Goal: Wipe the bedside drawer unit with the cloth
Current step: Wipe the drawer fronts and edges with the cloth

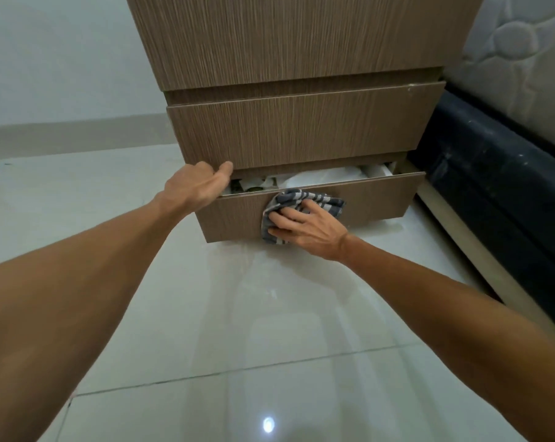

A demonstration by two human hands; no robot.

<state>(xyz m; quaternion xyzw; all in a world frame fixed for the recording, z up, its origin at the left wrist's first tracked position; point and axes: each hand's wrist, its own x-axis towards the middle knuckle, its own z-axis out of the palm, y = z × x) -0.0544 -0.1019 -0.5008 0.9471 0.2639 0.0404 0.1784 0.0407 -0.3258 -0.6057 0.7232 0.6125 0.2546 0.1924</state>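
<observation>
The wood-grain bedside drawer unit (295,132) stands on the floor ahead of me. Its bottom drawer (378,199) is pulled partly out, with white papers showing inside. My right hand (308,228) presses a grey-and-white striped cloth (301,199) flat against the front of that bottom drawer, near its middle. My left hand (196,186) grips the top left corner of the same drawer's front, fingers curled over the edge, thumb touching the drawer above.
A bed with a dark base (499,193) and a quilted white mattress (518,52) stands close on the right of the unit. Glossy white floor tiles (270,346) stretch toward me. A pale wall (62,59) runs behind on the left.
</observation>
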